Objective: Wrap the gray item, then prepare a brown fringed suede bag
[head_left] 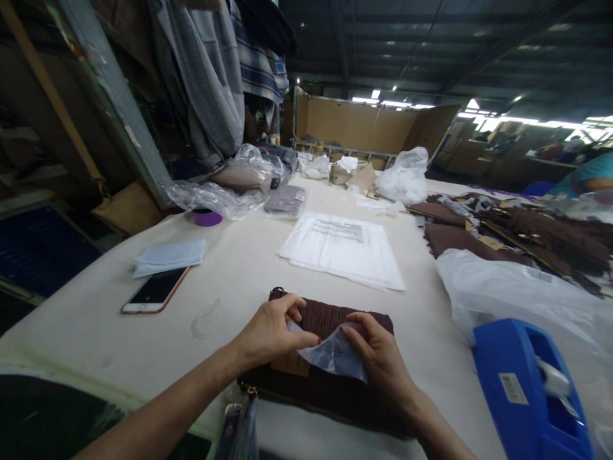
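Brown pleated bag (330, 377), lying at the near edge of the surface (239, 268), is overlaid by a small clear plastic pouch (335, 354) pinched in the closed grip of left hand (271, 332) and right hand (378, 354); the pouch is best kept flat and taut.

Large cream-covered desk (230, 281) occupies the foreground. Grey and plaid garments (225, 70) hang at upper left beside a slanted grey metal post (115, 96). Brown cardboard partition (373, 128) closes the far end. Dark roof carries white strip lights (393, 102).
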A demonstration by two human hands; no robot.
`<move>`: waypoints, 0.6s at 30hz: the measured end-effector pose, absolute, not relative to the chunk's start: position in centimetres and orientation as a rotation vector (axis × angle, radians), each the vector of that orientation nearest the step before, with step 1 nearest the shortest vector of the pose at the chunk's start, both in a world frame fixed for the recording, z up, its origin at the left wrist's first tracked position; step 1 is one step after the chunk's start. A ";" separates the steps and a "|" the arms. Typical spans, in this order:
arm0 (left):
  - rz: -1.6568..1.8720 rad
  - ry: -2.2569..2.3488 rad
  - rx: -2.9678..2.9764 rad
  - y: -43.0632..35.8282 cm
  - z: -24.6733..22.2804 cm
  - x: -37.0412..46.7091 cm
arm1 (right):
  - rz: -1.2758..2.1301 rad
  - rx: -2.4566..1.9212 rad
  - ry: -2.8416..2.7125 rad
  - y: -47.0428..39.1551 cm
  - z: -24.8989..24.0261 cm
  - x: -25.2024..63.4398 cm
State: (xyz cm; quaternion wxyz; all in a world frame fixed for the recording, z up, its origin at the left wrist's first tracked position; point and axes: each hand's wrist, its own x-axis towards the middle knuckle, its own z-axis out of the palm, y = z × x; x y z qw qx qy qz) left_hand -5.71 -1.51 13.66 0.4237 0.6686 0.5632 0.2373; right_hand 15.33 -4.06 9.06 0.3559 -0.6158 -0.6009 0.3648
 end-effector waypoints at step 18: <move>0.337 1.290 1.894 -1.5 13.8 -5.9 | 1.117 -1.530 -1.343 -3.6 7.9 16.1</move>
